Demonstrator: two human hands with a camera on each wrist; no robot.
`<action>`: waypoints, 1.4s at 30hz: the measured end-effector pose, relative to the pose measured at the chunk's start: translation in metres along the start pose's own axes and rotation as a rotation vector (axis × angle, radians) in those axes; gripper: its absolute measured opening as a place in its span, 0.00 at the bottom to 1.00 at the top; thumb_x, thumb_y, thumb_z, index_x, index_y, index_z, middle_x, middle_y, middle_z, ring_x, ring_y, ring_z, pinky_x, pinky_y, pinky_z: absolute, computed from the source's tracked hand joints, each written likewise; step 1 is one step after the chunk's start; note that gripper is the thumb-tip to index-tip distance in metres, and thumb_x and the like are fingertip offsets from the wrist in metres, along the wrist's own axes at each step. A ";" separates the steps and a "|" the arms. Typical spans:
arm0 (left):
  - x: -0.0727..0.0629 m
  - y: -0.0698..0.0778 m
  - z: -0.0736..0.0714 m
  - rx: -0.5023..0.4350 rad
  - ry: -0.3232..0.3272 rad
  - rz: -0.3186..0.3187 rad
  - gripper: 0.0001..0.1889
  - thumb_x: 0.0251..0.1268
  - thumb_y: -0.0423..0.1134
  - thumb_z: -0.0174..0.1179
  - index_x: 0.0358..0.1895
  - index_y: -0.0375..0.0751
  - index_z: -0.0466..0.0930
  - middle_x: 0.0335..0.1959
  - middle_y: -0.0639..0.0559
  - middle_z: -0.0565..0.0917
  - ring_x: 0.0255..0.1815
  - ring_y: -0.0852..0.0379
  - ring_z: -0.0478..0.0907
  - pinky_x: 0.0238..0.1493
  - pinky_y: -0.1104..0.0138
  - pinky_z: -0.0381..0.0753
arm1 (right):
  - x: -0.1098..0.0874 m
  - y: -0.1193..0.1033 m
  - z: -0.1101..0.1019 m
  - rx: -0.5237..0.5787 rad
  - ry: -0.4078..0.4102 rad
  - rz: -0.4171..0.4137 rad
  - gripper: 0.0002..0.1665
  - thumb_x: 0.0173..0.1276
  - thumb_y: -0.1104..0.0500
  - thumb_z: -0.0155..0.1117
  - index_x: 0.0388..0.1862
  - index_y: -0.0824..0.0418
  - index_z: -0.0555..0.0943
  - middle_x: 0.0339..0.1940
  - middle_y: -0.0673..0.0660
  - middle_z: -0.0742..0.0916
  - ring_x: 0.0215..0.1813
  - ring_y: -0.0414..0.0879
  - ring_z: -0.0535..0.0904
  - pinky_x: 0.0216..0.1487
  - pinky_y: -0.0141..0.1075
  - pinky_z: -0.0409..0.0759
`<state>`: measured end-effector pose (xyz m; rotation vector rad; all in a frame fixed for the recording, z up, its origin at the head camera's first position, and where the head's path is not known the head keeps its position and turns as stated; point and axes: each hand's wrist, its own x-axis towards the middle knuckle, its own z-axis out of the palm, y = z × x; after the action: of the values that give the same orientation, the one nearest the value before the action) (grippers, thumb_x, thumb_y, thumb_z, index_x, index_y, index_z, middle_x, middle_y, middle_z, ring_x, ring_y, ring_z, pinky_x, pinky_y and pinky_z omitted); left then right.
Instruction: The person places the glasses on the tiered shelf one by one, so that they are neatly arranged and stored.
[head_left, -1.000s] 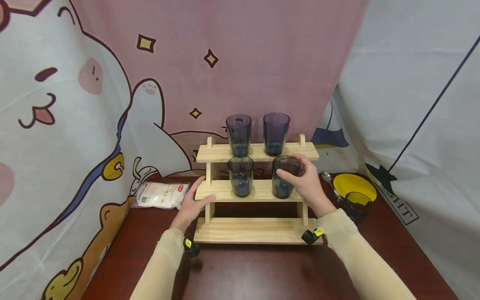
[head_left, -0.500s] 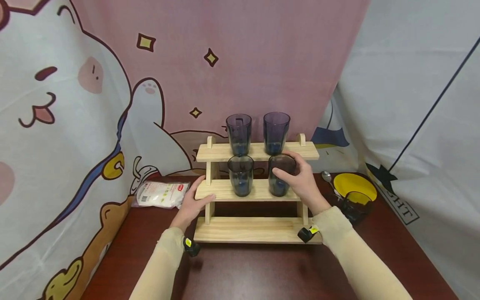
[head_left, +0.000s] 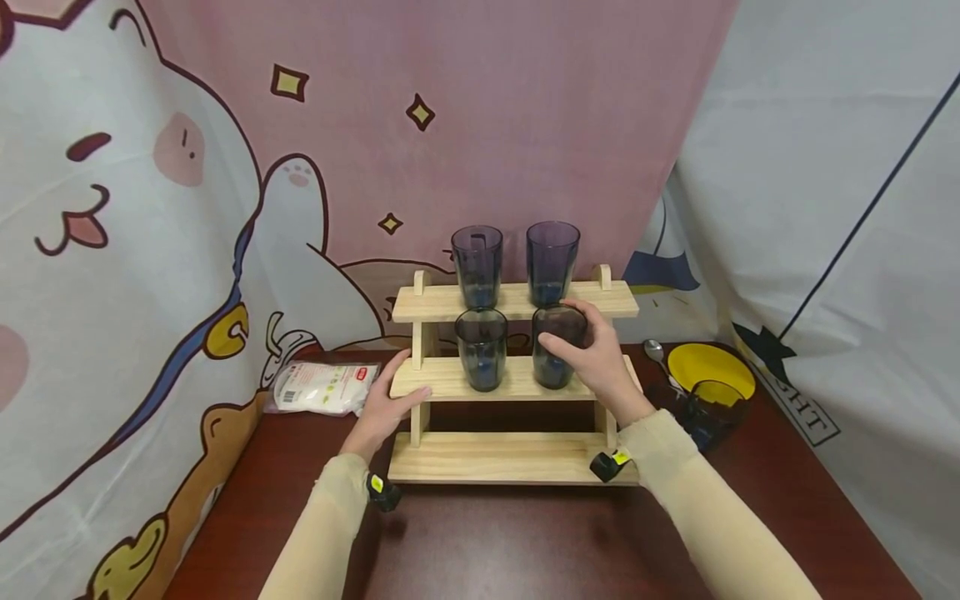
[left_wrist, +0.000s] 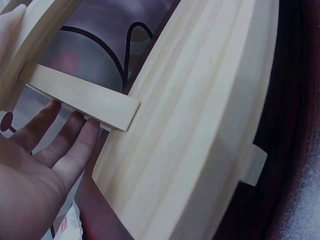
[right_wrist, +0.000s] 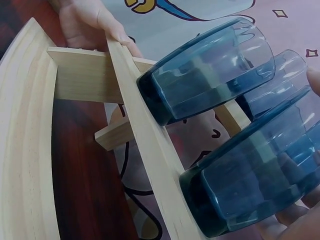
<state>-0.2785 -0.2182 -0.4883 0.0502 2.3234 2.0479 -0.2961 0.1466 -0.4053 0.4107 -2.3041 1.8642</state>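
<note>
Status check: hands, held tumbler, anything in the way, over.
Left hand grips pale wooden three-tier shelf. Right hand holds smoky transparent tumbler upright on middle tier. Possible obstacle: matching tumbler to its left, apart.

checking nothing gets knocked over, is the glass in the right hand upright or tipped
Upright: in the head view, the glass in the right hand has its rim up and base down on the middle shelf.

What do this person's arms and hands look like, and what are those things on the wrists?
The left hand and right hand wear no gloves. The left sleeve and right sleeve are long, plain and pale cream-yellow. At each cuff sits a small, black camera, one left, one right, each with a yellow marking.
</note>
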 end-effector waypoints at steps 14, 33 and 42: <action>-0.009 0.016 0.001 -0.009 -0.013 -0.005 0.47 0.66 0.39 0.75 0.84 0.59 0.59 0.79 0.45 0.67 0.63 0.46 0.77 0.63 0.51 0.79 | -0.003 -0.005 0.003 0.005 0.000 0.020 0.44 0.72 0.49 0.74 0.81 0.51 0.65 0.68 0.60 0.77 0.60 0.53 0.79 0.54 0.35 0.81; -0.010 0.016 0.002 -0.014 -0.015 0.000 0.46 0.66 0.39 0.75 0.84 0.59 0.59 0.79 0.45 0.67 0.64 0.46 0.77 0.62 0.53 0.79 | -0.009 -0.008 0.001 -0.100 -0.004 0.008 0.48 0.72 0.45 0.74 0.83 0.50 0.62 0.72 0.60 0.74 0.62 0.55 0.78 0.60 0.47 0.80; 0.006 -0.010 -0.001 -0.019 0.001 0.003 0.47 0.66 0.40 0.75 0.83 0.64 0.59 0.79 0.47 0.67 0.63 0.47 0.78 0.61 0.53 0.80 | -0.018 -0.006 -0.011 -0.201 -0.027 -0.018 0.56 0.69 0.45 0.77 0.86 0.49 0.55 0.75 0.63 0.73 0.75 0.62 0.71 0.73 0.65 0.67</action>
<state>-0.2844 -0.2203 -0.4978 0.0515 2.3052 2.0718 -0.2777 0.1579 -0.4024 0.4298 -2.4660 1.6075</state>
